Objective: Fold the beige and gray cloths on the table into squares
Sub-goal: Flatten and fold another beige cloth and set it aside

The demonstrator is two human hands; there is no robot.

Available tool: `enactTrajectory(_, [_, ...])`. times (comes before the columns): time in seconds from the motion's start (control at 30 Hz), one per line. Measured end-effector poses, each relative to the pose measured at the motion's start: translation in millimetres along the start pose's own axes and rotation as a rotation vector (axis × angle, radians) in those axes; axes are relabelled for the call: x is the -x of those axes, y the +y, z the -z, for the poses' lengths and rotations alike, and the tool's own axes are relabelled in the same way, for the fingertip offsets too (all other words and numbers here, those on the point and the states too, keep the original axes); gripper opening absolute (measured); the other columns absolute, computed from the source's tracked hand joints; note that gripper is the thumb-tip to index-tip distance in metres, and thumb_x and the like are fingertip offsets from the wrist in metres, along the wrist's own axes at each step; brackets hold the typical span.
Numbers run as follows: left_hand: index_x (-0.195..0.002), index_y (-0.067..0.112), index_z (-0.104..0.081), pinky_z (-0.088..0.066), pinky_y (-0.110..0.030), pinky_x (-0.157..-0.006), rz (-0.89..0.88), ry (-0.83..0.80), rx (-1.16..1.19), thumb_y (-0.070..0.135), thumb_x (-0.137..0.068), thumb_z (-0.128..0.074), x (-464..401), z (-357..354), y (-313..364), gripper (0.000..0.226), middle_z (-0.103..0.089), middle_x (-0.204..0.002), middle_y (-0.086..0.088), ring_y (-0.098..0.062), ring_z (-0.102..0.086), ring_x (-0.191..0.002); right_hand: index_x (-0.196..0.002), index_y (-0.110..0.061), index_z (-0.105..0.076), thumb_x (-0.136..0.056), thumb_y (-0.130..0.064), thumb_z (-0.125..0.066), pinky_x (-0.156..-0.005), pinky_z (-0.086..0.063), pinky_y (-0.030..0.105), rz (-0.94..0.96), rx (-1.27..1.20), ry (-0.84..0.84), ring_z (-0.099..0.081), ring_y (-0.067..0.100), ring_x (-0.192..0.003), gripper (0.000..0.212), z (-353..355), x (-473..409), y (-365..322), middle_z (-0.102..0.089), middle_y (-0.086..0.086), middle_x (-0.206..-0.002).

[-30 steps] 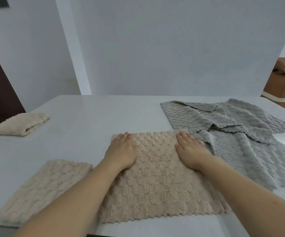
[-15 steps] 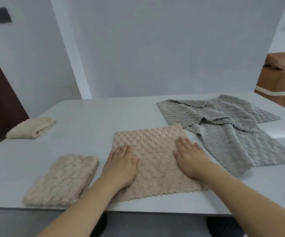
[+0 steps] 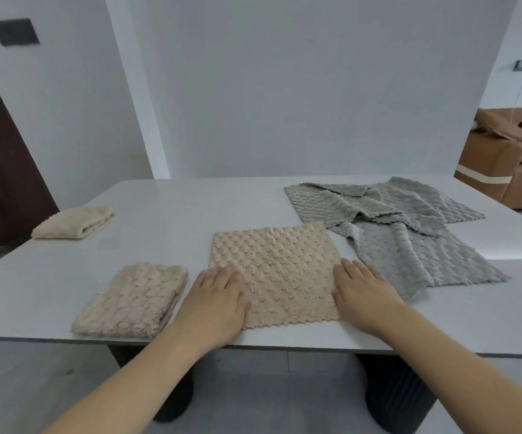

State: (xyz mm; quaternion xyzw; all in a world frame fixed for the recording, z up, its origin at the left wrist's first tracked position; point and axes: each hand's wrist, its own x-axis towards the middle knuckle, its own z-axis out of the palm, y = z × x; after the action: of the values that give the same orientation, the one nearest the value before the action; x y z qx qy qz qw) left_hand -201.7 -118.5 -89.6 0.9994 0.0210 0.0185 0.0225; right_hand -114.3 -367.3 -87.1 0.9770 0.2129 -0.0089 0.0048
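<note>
Cloth: beige cloth (image 3: 276,270) flat, roughly square.
Left hand (image 3: 214,303): fingers straight, pressing near-left corner.
Right hand (image 3: 364,292): fingers straight, flat on near-right edge.
Lie: cloth extends away from both hands.

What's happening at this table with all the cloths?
A person is folding cloths into squares. Both hands, the left hand and right hand, lie flat on a beige cloth spread out near the front edge of the table. Two beige cloths are already folded: one just left of the hands, another further back. A heap of gray cloths on the right lies unfolded.
</note>
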Motion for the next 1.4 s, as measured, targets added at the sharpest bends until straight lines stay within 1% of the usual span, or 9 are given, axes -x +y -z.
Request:
enactTrajectory(0.1, [-0.132, 0.026, -0.044, -0.042, -0.031, -0.099, -0.151, 0.016, 0.116, 0.042, -0.091, -0.043, 15, 14, 14, 0.043, -0.044, -0.132, 0.01, -0.013, -0.041, -0.121, -0.137, -0.023, -0.038, -0.094, -0.044, -0.036, -0.107, -0.031, 0.035, 0.172, -0.119, 0.062, -0.038, 0.019, -0.126, 0.048, 10, 16, -20, -0.04, -0.003, -0.137])
enactTrajectory(0.2, [-0.109, 0.025, -0.049, -0.049, -0.031, -0.082, -0.204, -0.046, 0.033, 0.024, -0.083, -0.05, 18, 15, 17, 0.026, -0.048, -0.11, 0.008, -0.013, -0.047, -0.099, -0.128, -0.028, -0.044, -0.083, -0.055, -0.042, -0.102, -0.035, 0.034, 0.255, -0.08, -0.034, -0.039, 0.017, -0.117, 0.052, 10, 25, -29, -0.043, -0.006, -0.127])
enactTrajectory(0.53, [-0.069, 0.026, -0.044, -0.034, -0.026, -0.055, -0.115, -0.196, 0.148, 0.014, -0.086, -0.042, 9, 26, 20, 0.021, -0.053, -0.074, 0.006, -0.012, -0.048, -0.068, -0.11, -0.019, -0.049, -0.085, -0.007, -0.044, -0.084, -0.043, 0.031, 0.223, 0.047, -0.042, -0.049, 0.022, -0.105, 0.029, 17, 26, -31, -0.051, 0.001, -0.11])
enactTrajectory(0.67, [-0.059, 0.018, -0.045, -0.029, -0.026, -0.051, -0.006, -0.403, 0.361, 0.008, -0.077, -0.041, 8, 32, 21, 0.021, -0.045, -0.061, 0.001, -0.016, -0.039, -0.057, -0.08, -0.012, -0.054, -0.082, -0.007, -0.041, -0.066, -0.044, 0.03, 0.113, -0.084, -0.267, -0.056, 0.022, -0.078, 0.015, 31, 20, -34, -0.059, 0.004, -0.085])
enactTrajectory(0.77, [-0.056, 0.018, -0.041, -0.028, -0.029, -0.052, -0.002, -0.512, 0.379, 0.009, -0.078, -0.04, 0, 42, 18, 0.024, -0.039, -0.054, 0.003, -0.016, -0.034, -0.053, -0.065, -0.014, -0.043, -0.076, -0.009, -0.041, -0.056, -0.034, 0.025, 0.014, -0.189, -0.482, -0.042, 0.019, -0.059, 0.012, 42, 8, -28, -0.048, 0.002, -0.068])
enactTrajectory(0.93, [-0.06, 0.019, -0.042, -0.034, -0.028, -0.058, -0.008, -0.373, 0.231, 0.014, -0.084, -0.041, -35, 54, 6, 0.025, -0.045, -0.064, 0.003, -0.016, -0.04, -0.059, -0.084, -0.014, -0.062, -0.077, -0.023, -0.05, -0.066, -0.047, 0.028, -0.064, -0.194, -0.502, -0.064, 0.025, -0.077, 0.015, 66, -20, -10, -0.066, 0.005, -0.089])
enactTrajectory(1.13, [-0.106, 0.024, -0.056, -0.046, -0.032, -0.085, -0.052, -0.178, 0.101, 0.015, -0.094, -0.032, -82, 57, -8, 0.028, -0.057, -0.105, 0.007, -0.016, -0.054, -0.096, -0.099, -0.009, -0.071, -0.089, -0.024, -0.057, -0.072, -0.059, 0.036, -0.056, -0.249, -0.217, -0.069, 0.026, -0.088, 0.023, 70, -70, 17, -0.071, 0.008, -0.096])
enactTrajectory(1.27, [-0.099, 0.024, -0.048, -0.043, -0.032, -0.082, -0.102, -0.03, 0.002, 0.015, -0.097, -0.031, -110, 37, -20, 0.02, -0.057, -0.102, 0.005, -0.017, -0.051, -0.094, -0.093, -0.009, -0.069, -0.095, -0.02, -0.051, -0.058, -0.049, 0.026, -0.046, -0.158, -0.082, -0.064, 0.021, -0.082, 0.022, 53, -97, 19, -0.07, 0.006, -0.093])
enactTrajectory(1.4, [-0.098, 0.021, -0.049, -0.042, -0.036, -0.087, -0.107, 0.037, -0.027, 0.022, -0.1, -0.032, -129, 15, -25, 0.017, -0.054, -0.104, 0.002, -0.019, -0.046, -0.095, -0.094, -0.011, -0.066, -0.095, -0.017, -0.049, -0.08, -0.054, 0.037, -0.033, -0.12, -0.011, -0.06, 0.021, -0.091, 0.018, 27, -116, 21, -0.063, 0.003, -0.102])
